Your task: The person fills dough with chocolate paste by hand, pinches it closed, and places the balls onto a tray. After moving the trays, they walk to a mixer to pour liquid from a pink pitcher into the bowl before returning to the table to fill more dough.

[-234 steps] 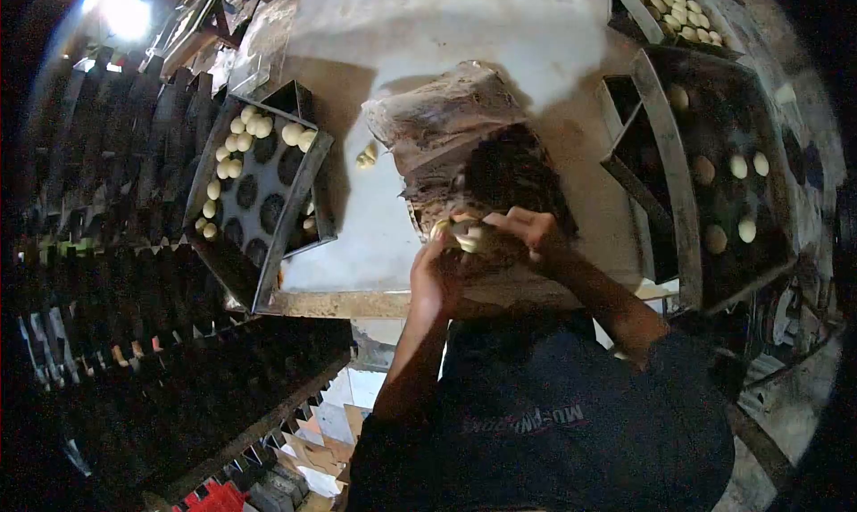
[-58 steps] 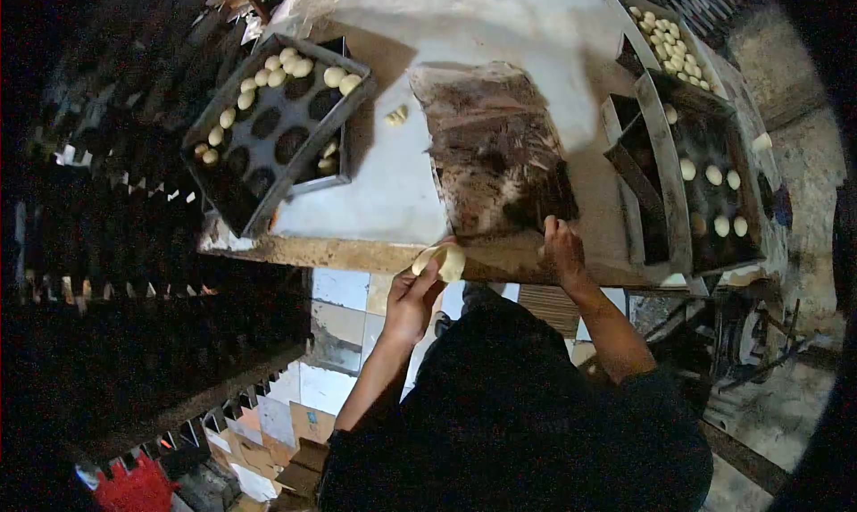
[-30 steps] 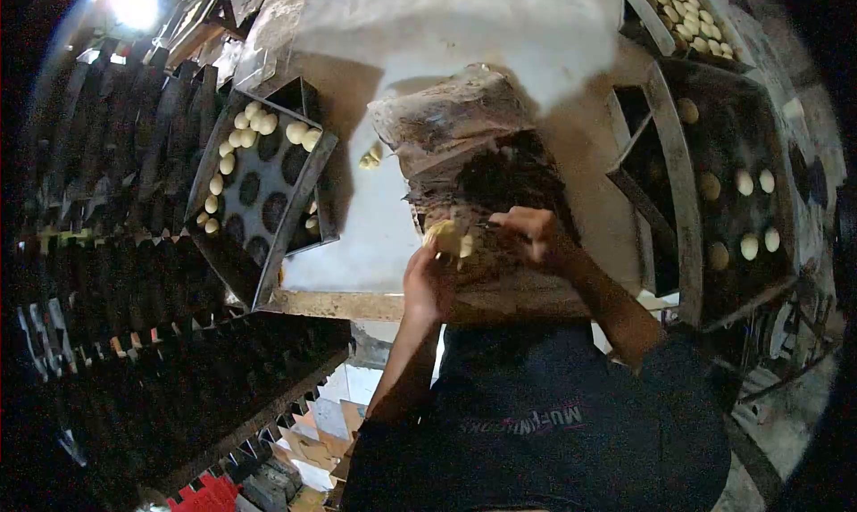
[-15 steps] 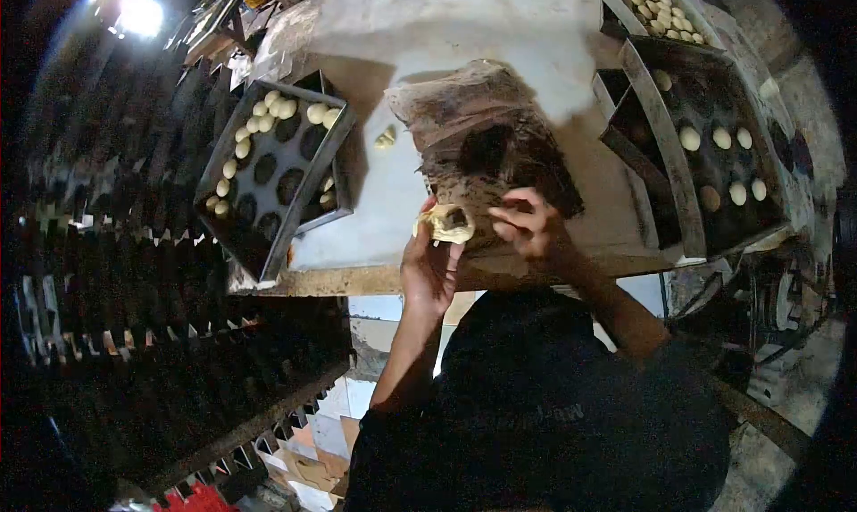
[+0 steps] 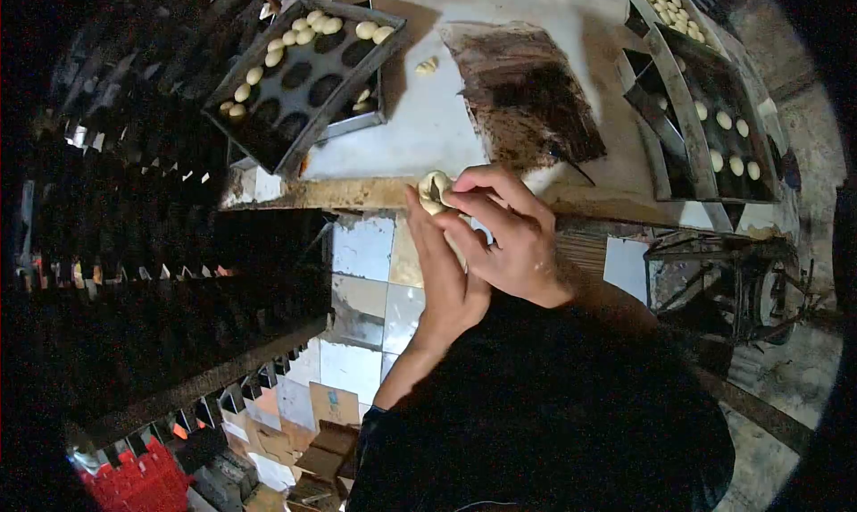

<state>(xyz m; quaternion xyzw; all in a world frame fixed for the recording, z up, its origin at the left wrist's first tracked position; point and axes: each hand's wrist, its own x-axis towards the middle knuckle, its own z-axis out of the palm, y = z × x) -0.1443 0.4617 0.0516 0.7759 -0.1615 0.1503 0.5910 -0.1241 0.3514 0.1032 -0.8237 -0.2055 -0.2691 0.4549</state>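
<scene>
A piece of pale dough [image 5: 434, 189] with a dark opening in its side is held up at the table's front edge. My left hand [image 5: 446, 275] supports it from the left and below, its fingers pointing up. From the right, the thumb and fingers of my right hand [image 5: 509, 235] pinch the dough's edge. Behind them a dark brown filling [image 5: 527, 88] is spread in a slab on the table, with a thin dark tool [image 5: 573, 166] at its lower right. A small dough scrap [image 5: 427, 66] lies left of the slab.
At the left, a metal tray [image 5: 303, 74] with several dough balls rests on another tray. More trays with dough balls [image 5: 724, 120] line the right side. A red crate [image 5: 138, 481] is at the lower left.
My right hand has moved left onto the dough, whose wide opening has narrowed. The view has tilted down, so table and trays appear higher.
</scene>
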